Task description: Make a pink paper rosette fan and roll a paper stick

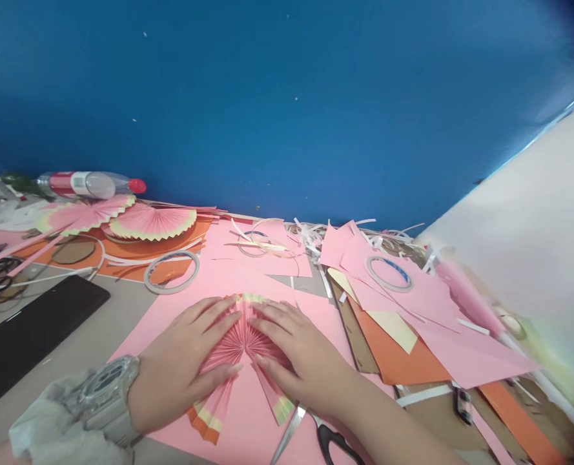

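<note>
A pleated paper fan (245, 323), pink with a pale yellow and orange edge, lies spread out on a large pink sheet (262, 420). My left hand (194, 349), with a watch at the wrist, rests flat on the fan's left half, fingers stretched out. On the right half my right hand (291, 355) lies flat in the same way. The folds meet at a centre between my two thumbs, and a gap parts the fan's lower ends. Parts of the folds are hidden under my palms. Scissors (291, 431) with black handles lie beneath my right forearm.
Two finished-looking pleated fans (153, 221) and a plastic bottle (93, 185) lie at the back left. Rolls of tape (172, 254) sit on either side. Pink, orange and cream sheets (412, 303) are piled at right. A black flat object (39, 329) lies at left. A blue wall (267, 110) stands behind.
</note>
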Available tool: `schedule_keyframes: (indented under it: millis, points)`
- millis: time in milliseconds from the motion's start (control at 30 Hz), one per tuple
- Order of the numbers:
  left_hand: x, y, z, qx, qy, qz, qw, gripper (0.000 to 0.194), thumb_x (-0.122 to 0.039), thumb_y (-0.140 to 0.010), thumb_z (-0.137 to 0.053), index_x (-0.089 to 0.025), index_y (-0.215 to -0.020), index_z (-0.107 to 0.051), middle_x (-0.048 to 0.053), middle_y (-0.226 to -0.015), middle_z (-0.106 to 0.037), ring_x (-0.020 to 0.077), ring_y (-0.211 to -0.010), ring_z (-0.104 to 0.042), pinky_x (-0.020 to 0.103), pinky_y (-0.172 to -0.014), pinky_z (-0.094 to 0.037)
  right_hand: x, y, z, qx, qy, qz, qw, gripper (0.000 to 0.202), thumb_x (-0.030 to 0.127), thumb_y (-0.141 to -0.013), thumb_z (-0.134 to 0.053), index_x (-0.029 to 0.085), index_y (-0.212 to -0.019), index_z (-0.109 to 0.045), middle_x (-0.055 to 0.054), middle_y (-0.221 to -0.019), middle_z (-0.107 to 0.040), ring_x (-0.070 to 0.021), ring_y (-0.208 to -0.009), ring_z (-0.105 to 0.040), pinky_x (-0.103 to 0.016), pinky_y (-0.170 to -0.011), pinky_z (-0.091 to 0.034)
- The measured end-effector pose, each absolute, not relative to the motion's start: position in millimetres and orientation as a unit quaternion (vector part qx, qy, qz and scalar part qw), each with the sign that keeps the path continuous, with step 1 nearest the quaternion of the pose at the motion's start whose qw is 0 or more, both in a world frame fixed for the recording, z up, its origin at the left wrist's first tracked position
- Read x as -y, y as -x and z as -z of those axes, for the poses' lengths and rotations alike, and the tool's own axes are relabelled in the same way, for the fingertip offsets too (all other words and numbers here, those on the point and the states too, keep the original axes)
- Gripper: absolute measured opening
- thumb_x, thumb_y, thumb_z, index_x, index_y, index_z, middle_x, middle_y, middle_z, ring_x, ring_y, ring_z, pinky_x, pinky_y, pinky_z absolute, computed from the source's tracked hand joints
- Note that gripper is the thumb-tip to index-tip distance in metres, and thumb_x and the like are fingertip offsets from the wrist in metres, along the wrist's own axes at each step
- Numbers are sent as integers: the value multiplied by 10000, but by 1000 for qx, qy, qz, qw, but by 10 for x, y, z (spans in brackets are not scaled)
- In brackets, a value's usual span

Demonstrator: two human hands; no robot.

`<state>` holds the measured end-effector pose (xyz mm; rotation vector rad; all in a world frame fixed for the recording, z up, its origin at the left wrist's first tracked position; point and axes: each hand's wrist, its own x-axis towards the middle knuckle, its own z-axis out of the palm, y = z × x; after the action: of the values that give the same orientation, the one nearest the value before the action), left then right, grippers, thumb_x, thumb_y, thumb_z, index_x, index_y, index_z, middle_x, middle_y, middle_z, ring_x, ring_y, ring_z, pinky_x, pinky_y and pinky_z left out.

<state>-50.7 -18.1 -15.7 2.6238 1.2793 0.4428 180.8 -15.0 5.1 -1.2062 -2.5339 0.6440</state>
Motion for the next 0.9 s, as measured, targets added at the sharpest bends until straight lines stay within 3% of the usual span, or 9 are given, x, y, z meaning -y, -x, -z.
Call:
schedule_keyframes:
  millis: [900]
  points:
    - [175,501,113,-422,-883,-139,153,650,-516,-872,-488,-201,-1411,-309,65,-1459,-353,272,-1321,-286,446,-1078,-342,141,-1811,-55,881,397,-235,101,513,466,-894,-446,277,-1369,-404,27,-1483,-349,-181,-1376,-265,-438,-1158,-141]
